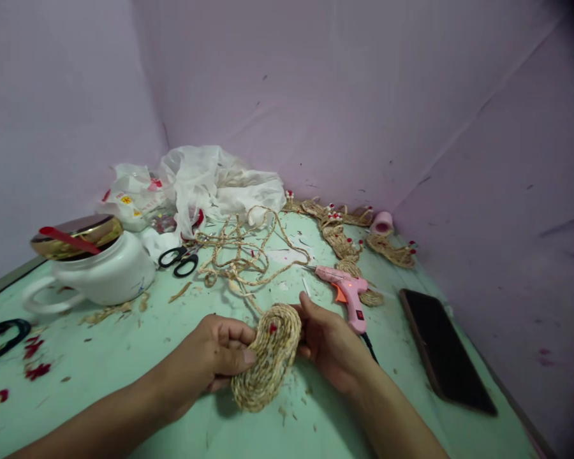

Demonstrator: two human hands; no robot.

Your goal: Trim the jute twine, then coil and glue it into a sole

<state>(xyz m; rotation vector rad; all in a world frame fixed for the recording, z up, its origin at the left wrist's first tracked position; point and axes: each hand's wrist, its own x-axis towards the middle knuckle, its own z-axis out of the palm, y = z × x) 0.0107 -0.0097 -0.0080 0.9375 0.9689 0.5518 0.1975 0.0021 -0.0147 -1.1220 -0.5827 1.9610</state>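
Observation:
Between my two hands is an oval coil of straw braid (269, 357), shaped like a small shoe sole, tilted up off the table with a red spot near its upper end. My left hand (215, 350) pinches its left edge, thumb on the front face. My right hand (328, 341) grips the upper right edge, its fingertips partly hidden behind the coil. From the coil's top a loose length of straw braid (263, 277) runs back into a tangle on the table. Just beyond my right hand lies a pink glue gun (347, 290) with an orange trigger.
Black-handled scissors (185, 264) lie left of the tangle, beside a white mug-like pot (108, 271) with a gold-rimmed lid. White plastic bags (220, 182) are heaped at the back. Several small straw slippers (337, 239) line the wall. A phone (444, 350) lies at right.

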